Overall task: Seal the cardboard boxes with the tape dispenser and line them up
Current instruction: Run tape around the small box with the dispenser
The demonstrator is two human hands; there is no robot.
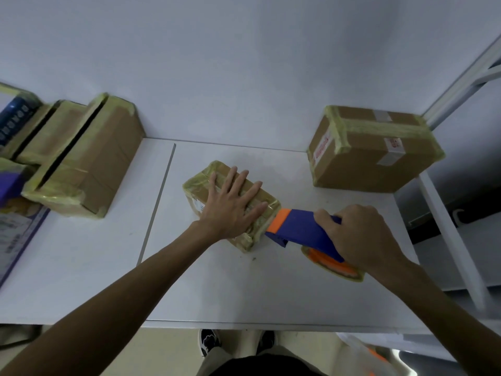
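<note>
The right grip (360, 234) is closed round the blue handle of the tape dispenser (301, 232), fingers curled over its top and the knuckles facing up. The dispenser points left and away from this grip. Its orange front end touches the near right end of the small cardboard box (196, 185), low on that end face. The tape roll (334, 265), yellowish with an orange hub, sits under the heel of the same grip and seems to rest on the tabletop (217, 289).

The left grip (233, 204) holds nothing. It lies flat on top of the small cardboard box with fingers straight and spread, pressing down, the fingertips pointing toward the far right. The box lies at an angle in the middle of the tabletop, just left of the dispenser. Yellowish tape wraps its edges and corners.

At the back right corner, well apart from both grips, stands a larger cardboard box (379, 158). It has yellowish tape over its top seam and edges and white labels with red print. On the left side of the tabletop a row of taped boxes (89, 161) stands side by side, touching or nearly so. Blue and purple printed packaging (13, 226) lies beside them at the left edge. A white metal frame (450, 229) runs along the right side. Below the near edge of the tabletop the person's dark shoes (210, 343) show.
</note>
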